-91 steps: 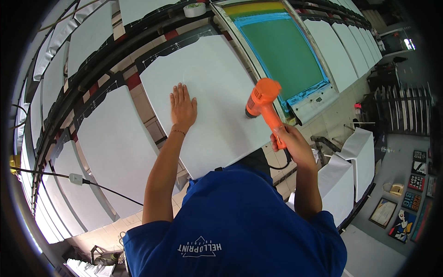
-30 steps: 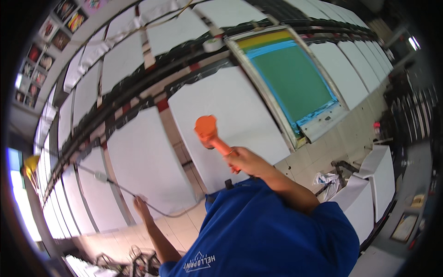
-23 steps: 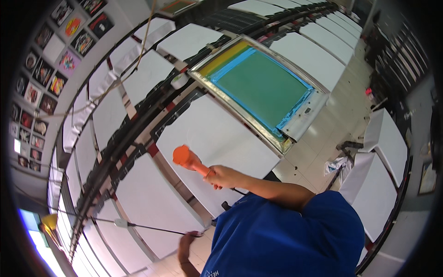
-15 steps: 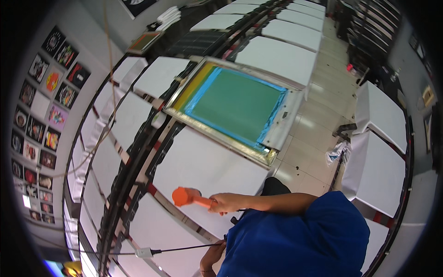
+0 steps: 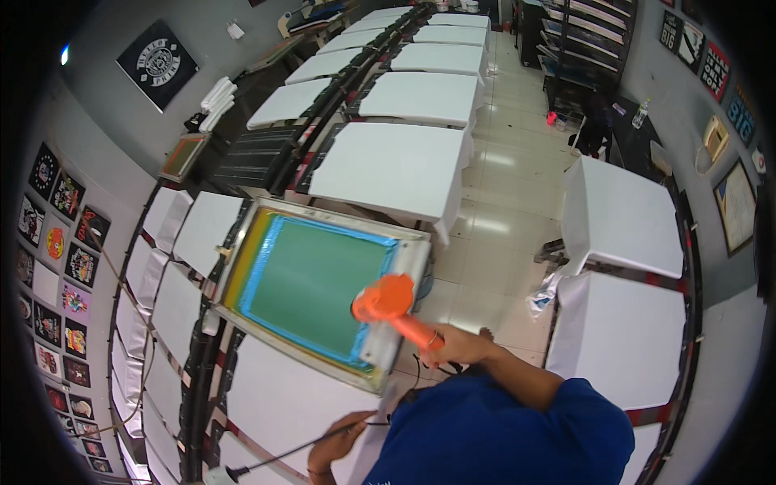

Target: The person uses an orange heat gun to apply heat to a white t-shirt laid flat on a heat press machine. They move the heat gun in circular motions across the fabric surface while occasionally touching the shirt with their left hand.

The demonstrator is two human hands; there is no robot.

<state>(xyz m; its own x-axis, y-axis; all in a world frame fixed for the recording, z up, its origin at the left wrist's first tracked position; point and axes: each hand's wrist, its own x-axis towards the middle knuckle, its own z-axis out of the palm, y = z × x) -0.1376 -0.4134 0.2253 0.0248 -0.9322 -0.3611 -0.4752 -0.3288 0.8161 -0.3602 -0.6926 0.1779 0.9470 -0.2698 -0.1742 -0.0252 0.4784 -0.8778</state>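
Note:
My right hand (image 5: pixel 454 346) is wrapped round the handle of an orange hair dryer (image 5: pixel 386 297). Its round head hangs over the right edge of a screen printing frame (image 5: pixel 323 212). The frame has a green mesh (image 5: pixel 319 283) bordered by blue tape (image 5: pixel 260 263) and lies tilted on a white-covered printing board. Down near the lower edge, my left hand (image 5: pixel 338 440) has its fingers closed on a black cord (image 5: pixel 283 454). The cord runs down left to a white connector (image 5: pixel 220 475); its other end passes out of sight by my blue shirt.
White-covered boards (image 5: pixel 392 170) stretch away in two rows along a dark rail. More boards (image 5: pixel 622 339) stand right of the tiled aisle (image 5: pixel 489 218). A crumpled silvery wrapper (image 5: pixel 543 299) lies by them. A rack (image 5: pixel 586 40) stands at the back; a loose cable (image 5: pixel 121 283) hangs left.
My right hand has brought the hair dryer from the bare white board to the frame's right edge. My left hand has come forward and left along the cord. The view has turned.

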